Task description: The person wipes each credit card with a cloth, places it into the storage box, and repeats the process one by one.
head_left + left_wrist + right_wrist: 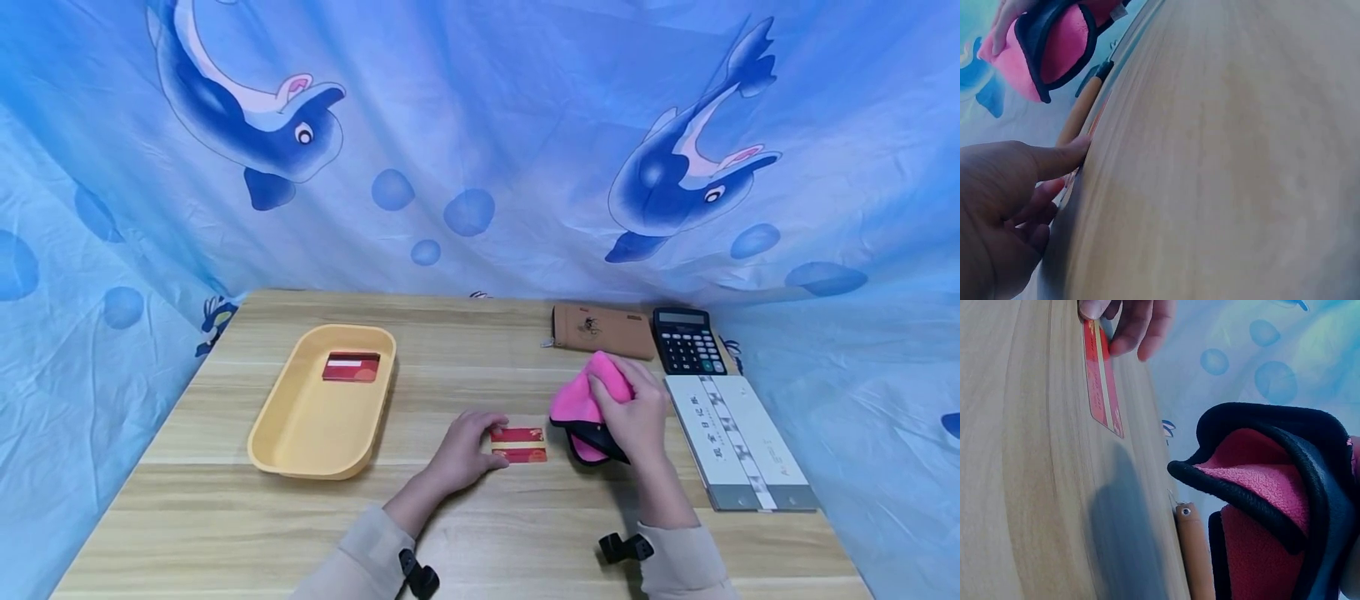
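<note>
A red card with a gold band across it point(519, 445) lies flat on the wooden table in the head view. My left hand point(468, 450) holds it by its left end, thumb at the near corner and a finger at the far one. In the right wrist view the same card point(1102, 387) shows beneath the left thumb. To the right, my right hand point(637, 408) grips a bunched pink cloth with black edging point(588, 396), raised off the table. Folds of the cloth point(1266, 481) fill much of the right wrist view and hide most of that hand.
At the left stands a yellow tray point(322, 467) with red cards point(351, 367) inside. A brown wallet point(603, 331) and a black calculator point(687, 342) lie at the back right. Nearer is a white-and-grey book point(738, 442). A blue dolphin-print curtain point(480, 125) hangs behind the table.
</note>
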Available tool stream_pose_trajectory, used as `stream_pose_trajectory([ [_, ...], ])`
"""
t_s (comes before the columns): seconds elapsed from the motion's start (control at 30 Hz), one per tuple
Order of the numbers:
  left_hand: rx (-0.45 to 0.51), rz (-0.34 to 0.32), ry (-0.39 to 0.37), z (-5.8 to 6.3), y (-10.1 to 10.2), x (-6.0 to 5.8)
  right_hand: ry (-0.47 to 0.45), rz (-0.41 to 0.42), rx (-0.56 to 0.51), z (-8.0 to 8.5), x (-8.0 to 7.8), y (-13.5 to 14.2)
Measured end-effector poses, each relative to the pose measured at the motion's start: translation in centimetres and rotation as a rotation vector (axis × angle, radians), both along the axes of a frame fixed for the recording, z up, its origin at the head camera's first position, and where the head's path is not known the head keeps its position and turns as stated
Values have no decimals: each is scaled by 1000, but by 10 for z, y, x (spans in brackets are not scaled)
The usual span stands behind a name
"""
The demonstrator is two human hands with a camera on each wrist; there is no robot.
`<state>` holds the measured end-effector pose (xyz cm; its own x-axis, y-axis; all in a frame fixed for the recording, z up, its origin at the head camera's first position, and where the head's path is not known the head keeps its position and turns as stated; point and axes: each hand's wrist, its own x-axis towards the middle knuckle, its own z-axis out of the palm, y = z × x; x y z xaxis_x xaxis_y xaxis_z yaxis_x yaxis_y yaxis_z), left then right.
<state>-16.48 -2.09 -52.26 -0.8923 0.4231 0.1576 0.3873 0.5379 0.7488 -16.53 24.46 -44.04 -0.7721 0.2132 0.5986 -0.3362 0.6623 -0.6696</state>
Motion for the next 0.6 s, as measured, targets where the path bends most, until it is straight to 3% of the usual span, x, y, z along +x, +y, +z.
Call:
stream_pose_trajectory([
  [0.37, -161, -29, 67, 6, -4, 1, 25, 5, 13, -1, 0, 4],
  [0.47, -134, -34, 12, 7, -6, 1, 20, 8, 14, -3, 0, 4],
  [0.6, -13, -23, -40, 6, -10, 1, 22, 9, 9, -4, 1, 5],
])
